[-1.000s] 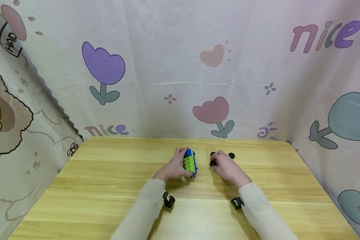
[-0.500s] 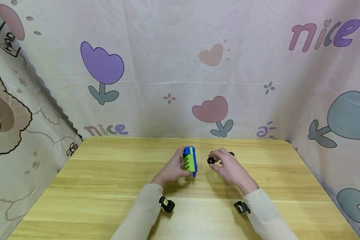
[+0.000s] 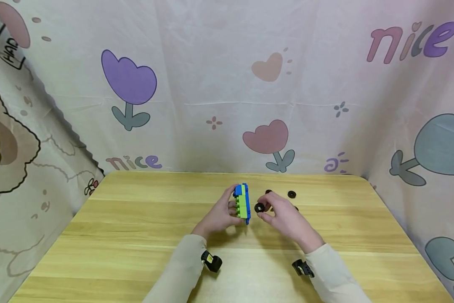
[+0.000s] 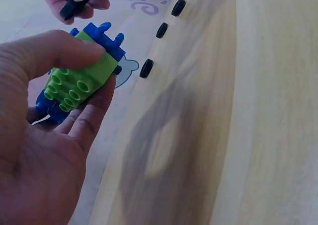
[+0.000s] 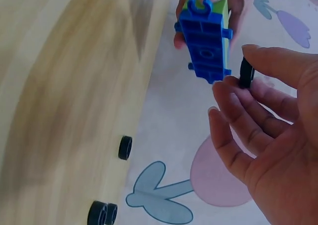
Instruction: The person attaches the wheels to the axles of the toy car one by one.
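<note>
Toy car (image 3: 242, 203): lime-green block body with round studs, blue base, small blue side pegs, blue hook-like clip at one end. Left hand (image 3: 218, 215) gripped it tipped on its side, studs toward left palm, underside toward right hand (image 3: 285, 213). Black wheel (image 3: 259, 207), ring-shaped, pinched in right fingertips just beside base, apart from it. Three loose wheels (image 3: 292, 194), also black, lay on table (image 3: 166, 256) near right hand, partly hidden by it in head view, apart from car.
</note>
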A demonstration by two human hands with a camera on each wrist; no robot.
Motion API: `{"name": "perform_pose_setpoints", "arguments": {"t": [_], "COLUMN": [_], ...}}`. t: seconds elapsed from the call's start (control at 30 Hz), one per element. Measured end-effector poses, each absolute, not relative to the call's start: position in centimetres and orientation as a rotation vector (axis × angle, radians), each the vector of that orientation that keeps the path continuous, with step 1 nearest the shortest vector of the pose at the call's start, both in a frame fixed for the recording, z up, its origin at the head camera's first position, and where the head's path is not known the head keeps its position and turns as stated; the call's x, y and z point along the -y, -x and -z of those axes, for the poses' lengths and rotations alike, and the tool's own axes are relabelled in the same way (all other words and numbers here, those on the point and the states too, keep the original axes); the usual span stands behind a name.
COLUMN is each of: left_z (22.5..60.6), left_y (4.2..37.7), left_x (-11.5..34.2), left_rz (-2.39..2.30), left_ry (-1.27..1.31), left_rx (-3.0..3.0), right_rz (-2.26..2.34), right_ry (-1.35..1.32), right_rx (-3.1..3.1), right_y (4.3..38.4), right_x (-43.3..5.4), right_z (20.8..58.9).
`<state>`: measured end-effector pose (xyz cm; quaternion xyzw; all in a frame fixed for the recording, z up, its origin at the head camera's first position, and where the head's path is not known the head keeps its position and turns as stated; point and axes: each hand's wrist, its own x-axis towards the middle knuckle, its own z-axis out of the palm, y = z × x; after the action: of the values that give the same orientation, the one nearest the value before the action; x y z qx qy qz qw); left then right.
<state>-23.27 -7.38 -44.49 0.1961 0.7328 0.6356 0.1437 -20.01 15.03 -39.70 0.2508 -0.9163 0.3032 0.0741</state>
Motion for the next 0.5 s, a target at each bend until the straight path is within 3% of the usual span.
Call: {"name": "perform_pose_setpoints", "arguments": {"t": [0.5], "left_z": [44.5], "left_y": [22.7], "left_x": [7.2], "left_rz": [-1.901], "left_ry": [-0.555], "left_rx": [-2.018], "right_rz": [-1.001], "right_ry": [-0.816], "right_rx": [2.779], "right_y": [19.5], "right_x": [-13.8], "right_z": [40.5]}}
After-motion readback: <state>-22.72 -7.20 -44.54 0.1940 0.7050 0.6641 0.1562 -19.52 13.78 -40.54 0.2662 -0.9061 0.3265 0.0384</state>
